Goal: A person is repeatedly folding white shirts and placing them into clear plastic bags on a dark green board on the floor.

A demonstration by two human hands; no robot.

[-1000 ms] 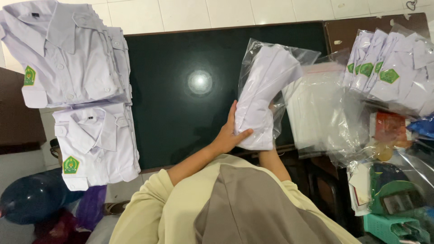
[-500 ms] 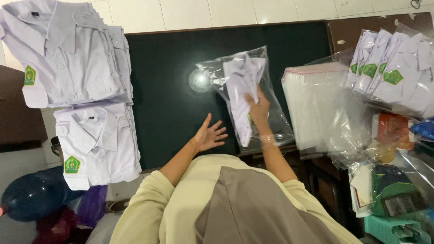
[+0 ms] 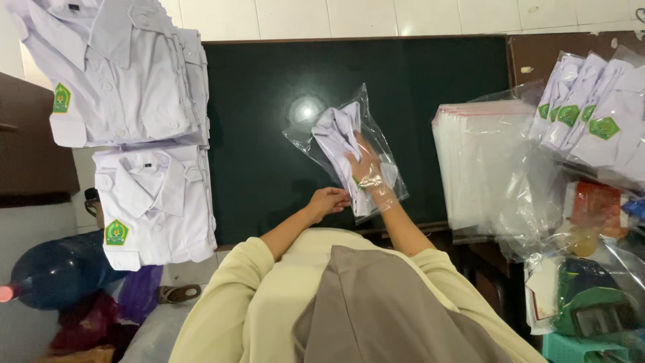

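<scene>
Right hand (image 3: 366, 168) inside clear plastic bag (image 3: 346, 151), fingers spread flat on folded white shirt (image 3: 339, 141). Left hand (image 3: 327, 200) curled, pinching bag's near edge just beside right. Bag's long axis runs diagonally away-left of hands, on dark green table (image 3: 255, 121).

centre: dark table (image 3: 269, 134) open | left: shirts (image 3: 134, 87) | right: bags stack (image 3: 484, 161), probably crowded

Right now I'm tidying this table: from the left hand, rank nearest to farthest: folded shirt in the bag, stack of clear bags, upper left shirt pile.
From the left hand:
1. Folded shirt in the bag, just right.
2. Stack of clear bags, farther right.
3. Upper left shirt pile, far corner.
</scene>
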